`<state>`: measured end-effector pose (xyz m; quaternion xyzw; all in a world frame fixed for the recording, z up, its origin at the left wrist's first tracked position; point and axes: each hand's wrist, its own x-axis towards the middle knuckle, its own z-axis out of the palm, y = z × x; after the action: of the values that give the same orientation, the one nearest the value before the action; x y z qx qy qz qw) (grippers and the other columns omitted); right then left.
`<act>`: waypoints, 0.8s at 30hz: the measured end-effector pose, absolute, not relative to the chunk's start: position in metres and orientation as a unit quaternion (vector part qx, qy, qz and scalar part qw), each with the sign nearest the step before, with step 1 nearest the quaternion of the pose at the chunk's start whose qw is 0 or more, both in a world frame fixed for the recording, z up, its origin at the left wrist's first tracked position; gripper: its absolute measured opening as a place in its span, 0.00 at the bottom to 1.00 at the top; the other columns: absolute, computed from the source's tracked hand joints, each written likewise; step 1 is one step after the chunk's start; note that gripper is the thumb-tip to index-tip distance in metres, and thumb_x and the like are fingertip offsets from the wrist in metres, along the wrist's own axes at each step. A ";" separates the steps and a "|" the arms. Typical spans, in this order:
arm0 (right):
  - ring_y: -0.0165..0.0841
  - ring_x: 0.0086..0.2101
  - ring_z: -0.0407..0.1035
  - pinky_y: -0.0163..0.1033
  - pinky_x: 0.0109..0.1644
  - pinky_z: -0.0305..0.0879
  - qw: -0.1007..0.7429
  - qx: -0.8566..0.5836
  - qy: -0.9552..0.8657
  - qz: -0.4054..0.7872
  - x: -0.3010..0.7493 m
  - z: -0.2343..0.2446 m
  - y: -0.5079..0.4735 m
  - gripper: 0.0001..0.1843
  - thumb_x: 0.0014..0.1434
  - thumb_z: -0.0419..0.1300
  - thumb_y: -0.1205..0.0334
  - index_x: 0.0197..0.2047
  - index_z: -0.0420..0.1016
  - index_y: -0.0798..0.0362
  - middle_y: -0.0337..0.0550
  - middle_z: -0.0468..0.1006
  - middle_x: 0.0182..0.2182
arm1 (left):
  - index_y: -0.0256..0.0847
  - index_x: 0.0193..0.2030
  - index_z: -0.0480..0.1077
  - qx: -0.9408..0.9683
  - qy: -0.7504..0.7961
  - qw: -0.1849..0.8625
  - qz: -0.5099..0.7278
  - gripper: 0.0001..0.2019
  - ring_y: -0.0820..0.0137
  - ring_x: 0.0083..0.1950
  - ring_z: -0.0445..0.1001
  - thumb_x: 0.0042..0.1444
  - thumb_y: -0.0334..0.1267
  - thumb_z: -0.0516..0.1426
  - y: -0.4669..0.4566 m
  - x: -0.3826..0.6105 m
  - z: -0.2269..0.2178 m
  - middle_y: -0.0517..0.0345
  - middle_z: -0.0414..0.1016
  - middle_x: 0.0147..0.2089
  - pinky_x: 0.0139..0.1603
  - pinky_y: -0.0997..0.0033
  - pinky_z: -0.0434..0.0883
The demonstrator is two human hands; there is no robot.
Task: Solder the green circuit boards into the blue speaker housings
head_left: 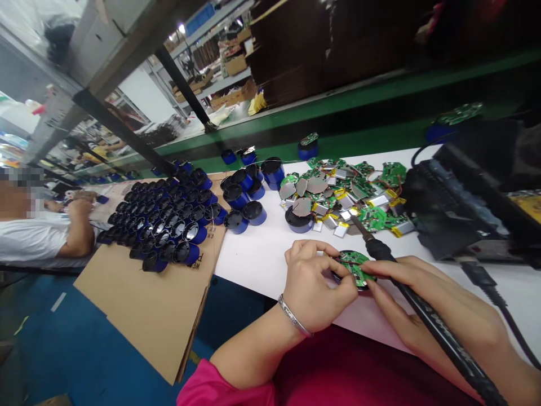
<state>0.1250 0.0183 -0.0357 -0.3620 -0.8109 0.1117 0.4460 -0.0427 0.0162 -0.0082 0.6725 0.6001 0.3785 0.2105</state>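
A round green circuit board point(354, 269) lies over a dark round base in front of me. My left hand point(319, 276), with a silver bracelet at the wrist, is closed at the board's left edge, thumb and fingers bent together. In my right hand point(448, 307) is a soldering iron point(435, 327), its handle slanting across the fingers and its metal tip pointing away over the table. The right thumb and forefinger also touch the board's right side. Just beyond stands a blue-and-black round housing point(300, 220) with a grey piece on top.
A pile of circuit boards and silver battery packs point(346, 194) covers the table's back. Many blue housings point(164, 220) stand in rows on cardboard point(156, 304) at left. A dark box point(448, 203) and black cable point(486, 285) occupy the right. Another person point(42, 231) sits far left.
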 end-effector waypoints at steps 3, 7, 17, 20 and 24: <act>0.28 0.38 0.66 0.36 0.43 0.63 0.447 -0.334 -0.820 0.127 0.124 -0.038 0.021 0.14 0.68 0.54 0.66 0.56 0.66 0.53 0.40 0.69 0.40 | 0.42 0.22 0.74 0.670 0.592 0.212 0.394 0.08 0.65 0.47 0.72 0.43 0.25 0.64 0.016 -0.044 -0.010 0.59 0.77 0.40 0.51 0.56 0.66; 0.28 0.37 0.66 0.36 0.40 0.65 0.456 -0.323 -0.817 0.144 0.122 -0.038 0.022 0.14 0.67 0.55 0.68 0.55 0.66 0.53 0.41 0.70 0.40 | 0.41 0.23 0.74 0.676 0.572 0.208 0.415 0.07 0.66 0.47 0.72 0.43 0.26 0.64 0.015 -0.046 -0.013 0.59 0.77 0.40 0.52 0.58 0.65; 0.27 0.39 0.66 0.34 0.44 0.65 0.408 -0.300 -0.853 0.124 0.135 -0.055 0.033 0.11 0.70 0.52 0.63 0.54 0.65 0.51 0.38 0.70 0.40 | 0.42 0.25 0.75 0.699 0.553 0.187 0.413 0.05 0.65 0.49 0.72 0.45 0.28 0.65 0.014 -0.047 -0.012 0.59 0.78 0.42 0.53 0.57 0.63; 0.27 0.40 0.67 0.32 0.46 0.66 0.398 -0.291 -0.863 0.113 0.142 -0.061 0.037 0.11 0.69 0.53 0.62 0.54 0.65 0.51 0.38 0.70 0.40 | 0.43 0.25 0.75 0.709 0.550 0.177 0.405 0.05 0.65 0.49 0.72 0.45 0.29 0.65 0.014 -0.047 -0.010 0.60 0.78 0.43 0.53 0.57 0.63; 0.27 0.39 0.67 0.33 0.45 0.67 0.398 -0.301 -0.860 0.110 0.142 -0.059 0.035 0.11 0.69 0.54 0.62 0.54 0.66 0.51 0.38 0.70 0.40 | 0.43 0.24 0.74 0.697 0.556 0.199 0.407 0.07 0.66 0.48 0.73 0.45 0.27 0.64 0.014 -0.046 -0.009 0.60 0.78 0.42 0.54 0.58 0.64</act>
<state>0.1418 0.0348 -0.0594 -0.3007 -0.8599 0.1096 0.3976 -0.0457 0.0138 -0.0088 0.6971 0.5558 0.4069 0.1989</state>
